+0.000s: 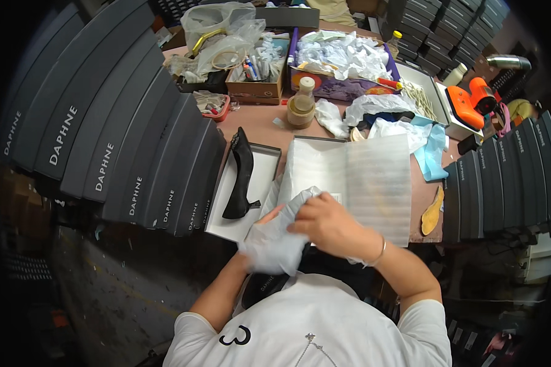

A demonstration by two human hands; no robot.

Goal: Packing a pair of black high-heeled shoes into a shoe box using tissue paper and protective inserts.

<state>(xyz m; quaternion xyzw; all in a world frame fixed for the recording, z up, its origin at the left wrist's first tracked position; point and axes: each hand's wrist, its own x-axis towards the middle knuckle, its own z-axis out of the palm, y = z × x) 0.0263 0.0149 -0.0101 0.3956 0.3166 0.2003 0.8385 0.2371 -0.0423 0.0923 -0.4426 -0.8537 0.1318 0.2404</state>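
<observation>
In front of my body I hold a bundle of white tissue paper, partly smeared by motion. My left hand supports it from the left, most of its fingers hidden by the paper. From the right, my right hand pinches the top of the bundle with bent fingers. Whether anything is wrapped inside cannot be seen. Just beyond my left hand, a black high-heeled shoe lies on its side in a shallow white-lined box part. Beside it is an open box lined with white paper, with a white foam sheet spread rightward.
Dark shoe boxes stand stacked at left, and more boxes at right. Farther back are a purple box of crumpled paper, a cardboard box, a bottle and an orange tool. A yellowish insole-shaped piece lies near the right edge.
</observation>
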